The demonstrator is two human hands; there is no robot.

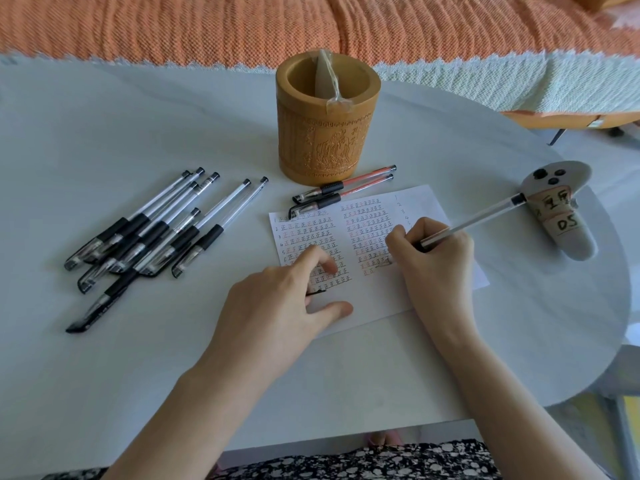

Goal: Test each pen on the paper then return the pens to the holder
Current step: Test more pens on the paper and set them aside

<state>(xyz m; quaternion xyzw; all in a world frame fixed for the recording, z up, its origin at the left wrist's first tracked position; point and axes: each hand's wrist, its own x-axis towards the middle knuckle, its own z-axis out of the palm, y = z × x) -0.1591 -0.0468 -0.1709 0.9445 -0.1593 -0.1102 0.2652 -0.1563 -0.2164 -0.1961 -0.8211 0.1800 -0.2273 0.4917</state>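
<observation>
My right hand (434,261) grips a clear black-ink pen (481,218), its tip on the white paper (426,202) among rows of written marks. My left hand (284,306) rests on the paper's lower left, fingers spread, and a small black object, perhaps a pen cap (316,292), shows under them. A carved wooden pen holder (325,133) stands behind the paper, holding only a wrapped pale object. Several capped black pens (149,233) lie in a pile at the left. Two red pens (346,190) lie between the holder and the paper.
A grey handheld controller with taped labels (557,209) lies at the right on the pale oval table (104,133). An orange and white woven blanket (311,26) covers a sofa behind the table. The table's near edge runs just above my patterned clothing.
</observation>
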